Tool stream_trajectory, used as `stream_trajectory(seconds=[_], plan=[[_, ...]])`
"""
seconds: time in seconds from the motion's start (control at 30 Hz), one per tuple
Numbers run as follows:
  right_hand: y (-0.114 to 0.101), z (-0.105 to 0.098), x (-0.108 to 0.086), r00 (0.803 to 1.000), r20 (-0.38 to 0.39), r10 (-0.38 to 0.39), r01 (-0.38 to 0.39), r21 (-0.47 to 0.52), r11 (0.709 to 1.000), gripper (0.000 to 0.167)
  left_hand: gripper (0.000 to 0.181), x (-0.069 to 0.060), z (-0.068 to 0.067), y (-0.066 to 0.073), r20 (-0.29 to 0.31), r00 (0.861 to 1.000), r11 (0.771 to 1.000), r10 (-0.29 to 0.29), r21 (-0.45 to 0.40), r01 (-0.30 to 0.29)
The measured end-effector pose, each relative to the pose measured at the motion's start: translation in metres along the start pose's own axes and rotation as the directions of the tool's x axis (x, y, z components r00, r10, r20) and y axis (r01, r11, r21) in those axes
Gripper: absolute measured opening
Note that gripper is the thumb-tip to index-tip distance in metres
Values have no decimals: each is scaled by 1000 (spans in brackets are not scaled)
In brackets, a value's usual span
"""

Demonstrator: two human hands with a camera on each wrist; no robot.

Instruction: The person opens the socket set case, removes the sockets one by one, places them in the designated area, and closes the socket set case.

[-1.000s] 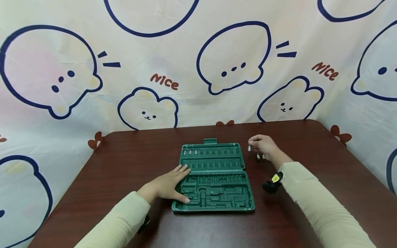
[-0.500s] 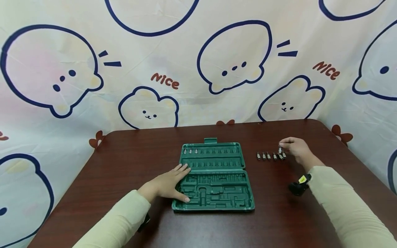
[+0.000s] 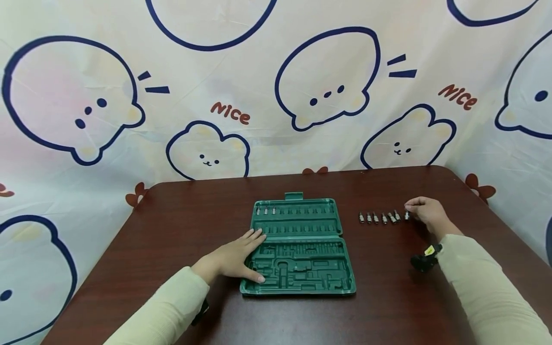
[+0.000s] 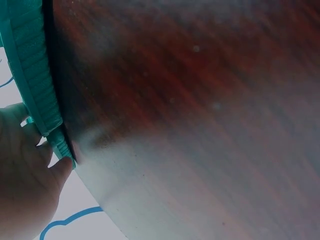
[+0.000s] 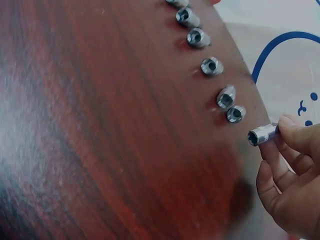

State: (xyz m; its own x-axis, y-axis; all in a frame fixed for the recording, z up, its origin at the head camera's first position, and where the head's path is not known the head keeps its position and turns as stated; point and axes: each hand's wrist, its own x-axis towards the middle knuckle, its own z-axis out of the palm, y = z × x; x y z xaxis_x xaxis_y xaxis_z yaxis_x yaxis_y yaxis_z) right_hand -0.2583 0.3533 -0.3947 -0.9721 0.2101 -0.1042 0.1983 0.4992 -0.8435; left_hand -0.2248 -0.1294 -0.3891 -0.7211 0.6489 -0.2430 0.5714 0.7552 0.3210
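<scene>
A green plastic tool case lies opened flat on the table. My left hand rests on its left side, fingers spread over the edge. At the right, my right hand pinches a small silver socket between thumb and fingertips. In the right wrist view, the socket's hollow end faces the camera. Beside it several similar sockets stand in a rough row on the table; two at the right end lean close together. Three small metal pieces sit in the case's top-left slots.
The dark red-brown wooden table has rounded far corners. Behind it hangs a pale cloth with blue cartoon outlines. A black wrist camera hangs below the right wrist.
My right hand has moved right along the row, from near the case's upper right corner to the far end. It still pinches a socket. My left hand has stayed on the case.
</scene>
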Motion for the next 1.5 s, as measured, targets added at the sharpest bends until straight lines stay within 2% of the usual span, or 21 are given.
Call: stream_trajectory(seconds=[0.2,0.47,0.83,1.0,1.27,1.5], plan=[[5,0,1,999,21,-46,47,-40,998,27,101,0,2,0,1,1000,1000,1,-2,-1],[3,6,9,995,-6,-95,94,-115,989,21,101,0,0,0,0,1000,1000,-3,-12,3],[5,10,12,995,-9,-103,101,-150,984,17,100,-2,-2,3,0,1000,1000,-4,-19,4],[4,10,13,996,-4,-88,86,-140,986,20,100,0,-1,1,-4,1000,1000,-6,-23,6],[-1,5,9,1000,-25,-13,11,-62,998,37,101,1,1,2,2,1000,1000,-4,-10,4],[-23,12,5,999,-14,-39,39,0,999,43,101,-1,-2,1,-4,1000,1000,-11,-6,11]])
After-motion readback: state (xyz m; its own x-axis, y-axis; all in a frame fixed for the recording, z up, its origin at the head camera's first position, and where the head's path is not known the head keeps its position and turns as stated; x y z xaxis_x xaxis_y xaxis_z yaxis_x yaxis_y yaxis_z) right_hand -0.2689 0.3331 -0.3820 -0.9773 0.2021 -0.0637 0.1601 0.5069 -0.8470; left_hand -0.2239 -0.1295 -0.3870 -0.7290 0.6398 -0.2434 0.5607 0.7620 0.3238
